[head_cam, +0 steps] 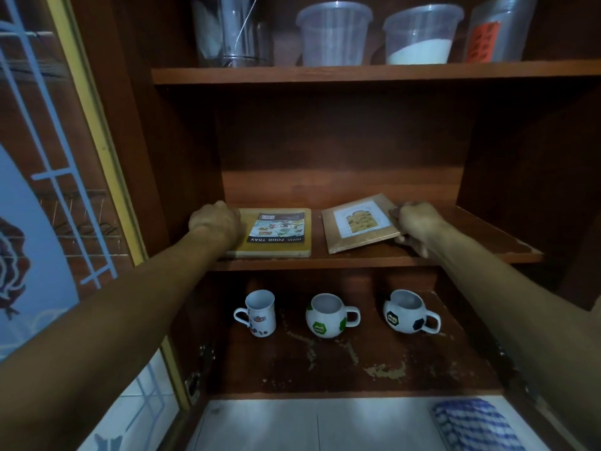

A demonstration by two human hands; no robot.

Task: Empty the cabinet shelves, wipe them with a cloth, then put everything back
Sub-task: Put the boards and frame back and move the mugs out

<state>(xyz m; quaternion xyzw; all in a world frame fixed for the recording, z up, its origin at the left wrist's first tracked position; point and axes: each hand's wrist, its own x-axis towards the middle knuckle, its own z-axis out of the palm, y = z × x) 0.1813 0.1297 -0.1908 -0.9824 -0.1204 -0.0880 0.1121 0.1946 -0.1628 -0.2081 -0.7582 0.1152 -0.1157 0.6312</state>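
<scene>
On the middle shelf (pixel 471 249) of the brown cabinet lie two flat packs. My left hand (pixel 216 222) grips the left edge of the yellow food tray pack (pixel 279 232), which lies flat. My right hand (pixel 416 224) pinches the right edge of the brown flat pack (pixel 359 224), which is tilted with its right side lifted off the shelf. A blue-and-white checked cloth (pixel 474 424) lies on the white tiled counter below, at the right.
The lower shelf holds three mugs: a tall white one (pixel 258 314), a green football mug (pixel 327 317) and a black football mug (pixel 406 312). The top shelf carries a steel container (pixel 234 30) and plastic tubs (pixel 333 34). The open glass door (pixel 48 190) stands at the left.
</scene>
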